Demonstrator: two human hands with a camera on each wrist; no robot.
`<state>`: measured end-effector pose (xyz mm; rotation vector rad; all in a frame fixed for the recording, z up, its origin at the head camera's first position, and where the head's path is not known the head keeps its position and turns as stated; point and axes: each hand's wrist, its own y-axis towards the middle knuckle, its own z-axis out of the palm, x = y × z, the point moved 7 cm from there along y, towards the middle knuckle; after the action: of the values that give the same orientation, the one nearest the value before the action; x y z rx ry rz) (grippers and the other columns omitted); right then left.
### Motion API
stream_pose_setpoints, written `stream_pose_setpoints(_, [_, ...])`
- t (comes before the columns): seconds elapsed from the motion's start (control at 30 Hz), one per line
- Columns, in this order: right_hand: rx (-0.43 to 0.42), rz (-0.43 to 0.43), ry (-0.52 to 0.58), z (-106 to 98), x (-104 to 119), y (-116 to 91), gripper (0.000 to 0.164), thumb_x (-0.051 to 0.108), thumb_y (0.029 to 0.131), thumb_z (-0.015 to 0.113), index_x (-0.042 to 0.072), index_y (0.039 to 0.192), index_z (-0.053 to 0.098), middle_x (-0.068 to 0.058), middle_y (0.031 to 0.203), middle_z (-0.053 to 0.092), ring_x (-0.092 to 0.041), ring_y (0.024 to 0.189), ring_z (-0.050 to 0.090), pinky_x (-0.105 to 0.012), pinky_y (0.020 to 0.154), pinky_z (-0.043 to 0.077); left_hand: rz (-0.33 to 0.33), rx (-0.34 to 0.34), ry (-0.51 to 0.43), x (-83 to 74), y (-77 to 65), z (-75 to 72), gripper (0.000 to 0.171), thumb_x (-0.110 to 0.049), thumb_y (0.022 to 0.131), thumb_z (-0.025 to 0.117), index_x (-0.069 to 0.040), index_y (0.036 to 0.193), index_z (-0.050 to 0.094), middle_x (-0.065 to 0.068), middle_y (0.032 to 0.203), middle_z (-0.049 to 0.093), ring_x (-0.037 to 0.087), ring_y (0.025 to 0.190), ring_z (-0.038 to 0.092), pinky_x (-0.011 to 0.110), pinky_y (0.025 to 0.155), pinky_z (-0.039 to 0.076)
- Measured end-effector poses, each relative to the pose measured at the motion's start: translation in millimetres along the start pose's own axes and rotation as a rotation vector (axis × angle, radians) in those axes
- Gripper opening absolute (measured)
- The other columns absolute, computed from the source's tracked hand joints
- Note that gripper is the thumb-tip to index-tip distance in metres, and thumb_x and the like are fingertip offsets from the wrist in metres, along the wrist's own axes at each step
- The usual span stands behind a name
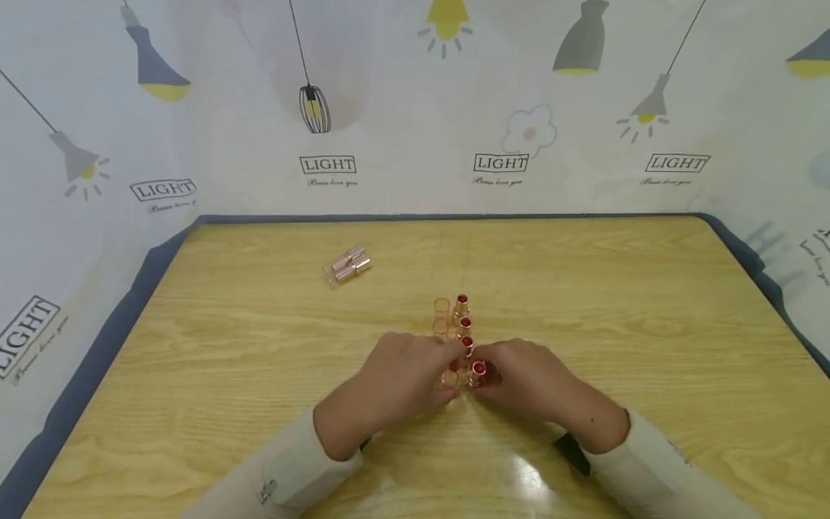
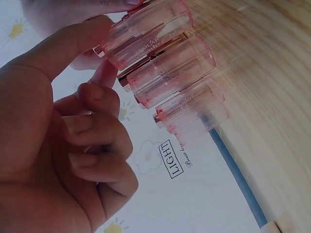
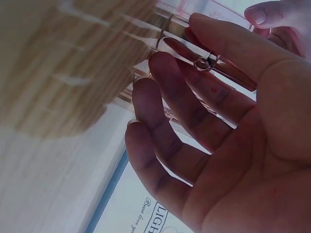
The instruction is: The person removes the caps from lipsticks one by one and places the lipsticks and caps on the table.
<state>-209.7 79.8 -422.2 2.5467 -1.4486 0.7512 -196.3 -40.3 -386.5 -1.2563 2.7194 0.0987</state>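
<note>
Four becomes several here: uncapped lipsticks with red tips stand upright in a row, one of them the middle lipstick (image 1: 465,324). Clear pink caps (image 1: 442,306) stand in a second row just to their left. My left hand (image 1: 405,371) pinches the nearest clear cap (image 2: 150,34) between thumb and index finger, its other fingers loosely curled in the left wrist view. My right hand (image 1: 528,375) holds the nearest lipstick (image 1: 478,370) by its shiny case between thumb and fingers. The two hands face each other, close together, and the left one partly hides the rows.
Two pink-gold lipstick tubes (image 1: 352,264) lie side by side farther back on the left of the wooden table (image 1: 583,288). A pale wall (image 1: 415,130) printed with lamps rises behind the table's back edge and along both sides.
</note>
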Motion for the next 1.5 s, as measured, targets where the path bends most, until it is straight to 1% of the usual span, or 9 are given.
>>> stream_pose_setpoints(0.17, [-0.002, -0.002, 0.015, -1, -1, 0, 0.017, 0.020, 0.080, 0.083, 0.020, 0.092, 0.070, 0.013, 0.076, 0.065, -0.002, 0.068, 0.056, -0.028, 0.062, 0.047, 0.003, -0.010, 0.010, -1.4, 0.3, -3.2, 0.035, -0.051, 0.081, 0.079, -0.025, 0.100, 0.067, -0.012, 0.078, 0.069, 0.004, 0.052, 0.046, 0.023, 0.044, 0.034])
stream_pose_setpoints(0.37, [-0.023, -0.032, 0.001, -2, 1, -1, 0.017, 0.020, 0.081, 0.083, 0.021, 0.094, 0.072, 0.015, 0.077, 0.067, 0.001, 0.069, 0.058, -0.027, 0.064, 0.049, -0.035, -0.107, 0.001, 4.9, -2.1, -11.7, 0.038, -0.058, 0.088, 0.069, -0.026, 0.107, 0.066, -0.012, 0.082, 0.069, 0.000, 0.054, 0.048, 0.022, 0.045, 0.034])
stream_pose_setpoints(0.47, [-0.016, -0.052, -0.016, -1, 3, -3, 0.016, 0.018, 0.080, 0.082, 0.021, 0.091, 0.071, 0.016, 0.072, 0.062, 0.002, 0.064, 0.053, -0.026, 0.060, 0.045, -0.093, -0.163, -0.014, 19.6, -7.1, -17.6, 0.032, -0.052, 0.093, 0.065, -0.025, 0.110, 0.067, -0.011, 0.085, 0.069, 0.000, 0.057, 0.052, 0.021, 0.046, 0.035])
stream_pose_setpoints(0.6, [-0.035, -0.052, -0.061, -2, 3, -4, 0.016, 0.017, 0.079, 0.081, 0.021, 0.090, 0.071, 0.017, 0.066, 0.055, 0.000, 0.060, 0.047, -0.025, 0.056, 0.039, -0.171, -0.196, 0.071, 54.7, -8.5, -25.8, 0.025, -0.044, 0.094, 0.067, -0.022, 0.107, 0.068, -0.007, 0.083, 0.068, 0.004, 0.059, 0.057, 0.023, 0.043, 0.035])
stream_pose_setpoints(0.77, [-0.046, -0.037, -0.081, -2, 0, -5, 0.018, 0.017, 0.079, 0.081, 0.020, 0.094, 0.072, 0.017, 0.065, 0.053, -0.001, 0.061, 0.046, -0.025, 0.056, 0.039, -0.298, -0.129, 0.172, 111.2, -3.0, -21.3, 0.028, -0.038, 0.093, 0.071, -0.018, 0.113, 0.067, 0.003, 0.102, 0.071, 0.012, 0.052, 0.052, 0.029, 0.042, 0.036])
stream_pose_setpoints(0.87, [-0.046, -0.033, -0.079, 0, -1, -4, 0.018, 0.017, 0.078, 0.081, 0.020, 0.093, 0.071, 0.016, 0.065, 0.053, -0.002, 0.061, 0.046, -0.025, 0.056, 0.039, -0.393, -0.046, 0.156, 139.6, -0.3, -12.1, 0.040, -0.036, 0.094, 0.069, -0.016, 0.128, 0.060, 0.011, 0.119, 0.067, 0.017, 0.049, 0.050, 0.031, 0.043, 0.038])
stream_pose_setpoints(0.97, [-0.045, -0.033, -0.080, 1, -3, -4, 0.017, 0.018, 0.078, 0.082, 0.021, 0.090, 0.070, 0.016, 0.065, 0.053, -0.002, 0.061, 0.046, -0.025, 0.055, 0.038, -0.465, 0.007, 0.124, 157.9, 2.2, -5.5, 0.052, -0.036, 0.097, 0.066, -0.017, 0.142, 0.050, 0.015, 0.128, 0.060, 0.022, 0.053, 0.054, 0.034, 0.046, 0.040])
stream_pose_setpoints(1.23, [-0.046, -0.063, -0.070, 4, -3, -4, 0.020, 0.019, 0.079, 0.082, 0.024, 0.082, 0.063, 0.016, 0.064, 0.052, -0.002, 0.059, 0.044, -0.025, 0.055, 0.037, -0.513, 0.021, 0.102, 176.9, 10.1, 0.2, 0.052, -0.030, 0.097, 0.062, -0.014, 0.145, 0.048, 0.018, 0.123, 0.058, 0.033, 0.071, 0.063, 0.046, 0.059, 0.049])
stream_pose_setpoints(1.5, [-0.066, -0.061, -0.053, 1, -1, -2, 0.020, 0.021, 0.079, 0.084, 0.019, 0.094, 0.071, 0.015, 0.065, 0.053, -0.002, 0.060, 0.046, -0.025, 0.055, 0.039, -0.510, 0.033, 0.144, 184.4, 18.9, -2.2, 0.036, -0.025, 0.100, 0.057, -0.011, 0.133, 0.055, 0.016, 0.115, 0.058, 0.030, 0.074, 0.061, 0.045, 0.060, 0.049])
